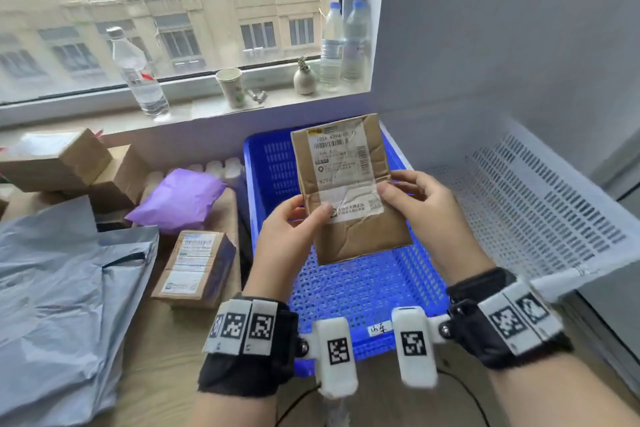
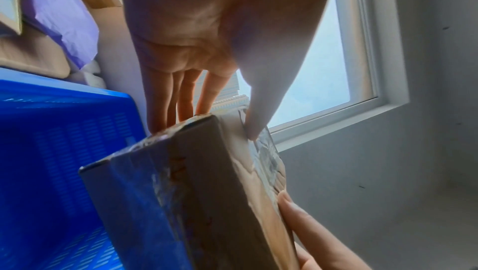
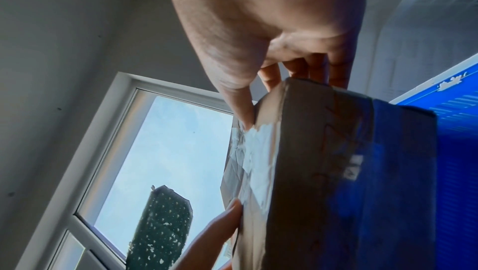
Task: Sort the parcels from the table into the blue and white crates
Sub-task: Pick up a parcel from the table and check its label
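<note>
I see both hands holding one brown parcel (image 1: 349, 191) up in the middle of the frame, over the blue crate (image 1: 346, 291). The left hand (image 1: 291, 229) pinches its lower left edge, thumb on the white label. The right hand (image 1: 415, 198) pinches the right edge the same way. The white crate (image 1: 540, 198) stands at the right. More parcels lie at the left: a purple bag (image 1: 176, 199), a grey bag (image 1: 62, 288) and brown boxes (image 1: 197, 267).

The small print on the parcel's label (image 1: 346, 170) is unreadable (too blurred); the grey bag (image 1: 52, 305) runs off-frame.
</note>
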Demonstrator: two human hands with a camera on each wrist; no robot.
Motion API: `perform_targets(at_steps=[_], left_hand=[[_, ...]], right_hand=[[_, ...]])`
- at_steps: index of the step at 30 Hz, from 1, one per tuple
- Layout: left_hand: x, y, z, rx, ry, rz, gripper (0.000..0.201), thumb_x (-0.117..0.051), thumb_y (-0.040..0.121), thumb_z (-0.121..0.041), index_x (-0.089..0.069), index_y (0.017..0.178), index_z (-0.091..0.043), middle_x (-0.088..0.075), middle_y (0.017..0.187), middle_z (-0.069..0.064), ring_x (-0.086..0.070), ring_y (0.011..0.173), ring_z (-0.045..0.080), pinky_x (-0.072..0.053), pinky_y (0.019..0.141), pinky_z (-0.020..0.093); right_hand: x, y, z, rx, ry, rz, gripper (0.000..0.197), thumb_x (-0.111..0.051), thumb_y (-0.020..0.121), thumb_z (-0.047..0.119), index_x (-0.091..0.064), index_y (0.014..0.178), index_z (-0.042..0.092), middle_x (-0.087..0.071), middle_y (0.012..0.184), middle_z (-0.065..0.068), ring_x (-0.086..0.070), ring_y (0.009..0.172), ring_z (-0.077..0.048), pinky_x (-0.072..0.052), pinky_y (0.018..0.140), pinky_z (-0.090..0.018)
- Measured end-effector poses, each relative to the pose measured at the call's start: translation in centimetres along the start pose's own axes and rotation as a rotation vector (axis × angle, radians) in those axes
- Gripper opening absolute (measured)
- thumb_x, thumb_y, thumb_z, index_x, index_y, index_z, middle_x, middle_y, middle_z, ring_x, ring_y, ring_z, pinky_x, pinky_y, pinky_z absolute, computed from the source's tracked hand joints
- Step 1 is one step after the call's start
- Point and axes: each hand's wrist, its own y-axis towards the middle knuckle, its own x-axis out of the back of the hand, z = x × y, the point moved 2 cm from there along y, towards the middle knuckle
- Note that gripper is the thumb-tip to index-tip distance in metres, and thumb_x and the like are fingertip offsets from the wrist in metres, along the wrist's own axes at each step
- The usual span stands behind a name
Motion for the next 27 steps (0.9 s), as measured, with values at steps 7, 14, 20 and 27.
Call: perform_targets(at_steps=[7,14,20,27], left_hand=[[-0.9,9.5,3.1,0.181,0.017,-0.052,0.065,-0.076,0.062,-0.055,-0.062,0.115,-0.020,-0.071,0.110,-0.003,-0.068,0.102,0.011,-0.053,0.096,0.042],[-2.0,17.1,6.6,0.329,0.056,-0.007,0.033,-0.071,0.084,-0.027,-0.062,0.115,-0.020,-0.070,0.111,-0.001,-0.067,0.103,0.014,-0.053,0.097,0.043],[-2.2,21.9,10.3,0.422,0.167,-0.041,0.034,-0.061,0.091,-0.021,-0.061,0.124,-0.026,-0.071,0.107,-0.003,-0.067,0.100,0.016,-0.053,0.094,0.043],[-2.1,26.7,15.4,0.596,0.195,-0.067,0.047,-0.051,0.095,-0.017,-0.051,0.138,-0.034,-0.067,0.113,0.005,-0.065,0.104,0.027,-0.058,0.085,0.045]], right_hand=[[-2.0,9.7,-3.2,-0.084,-0.118,0.066,0.030,-0.077,0.083,0.032,-0.066,0.110,0.023,-0.070,0.104,0.004,-0.067,0.094,-0.008,-0.052,0.076,-0.024],[-3.6,18.0,-8.1,-0.204,-0.250,0.134,0.017,-0.075,0.085,0.033,-0.064,0.097,0.028,-0.069,0.102,0.004,-0.066,0.097,-0.013,-0.055,0.080,-0.033],[-6.9,24.6,-14.0,-0.304,-0.338,0.274,0.017,-0.075,0.085,0.031,-0.061,0.094,0.026,-0.068,0.105,0.000,-0.067,0.100,-0.021,-0.055,0.089,-0.051],[-10.6,30.1,-20.8,-0.460,-0.413,0.434,0.022,-0.071,0.089,0.024,-0.056,0.105,0.017,-0.066,0.113,-0.009,-0.066,0.103,-0.026,-0.058,0.085,-0.048]])
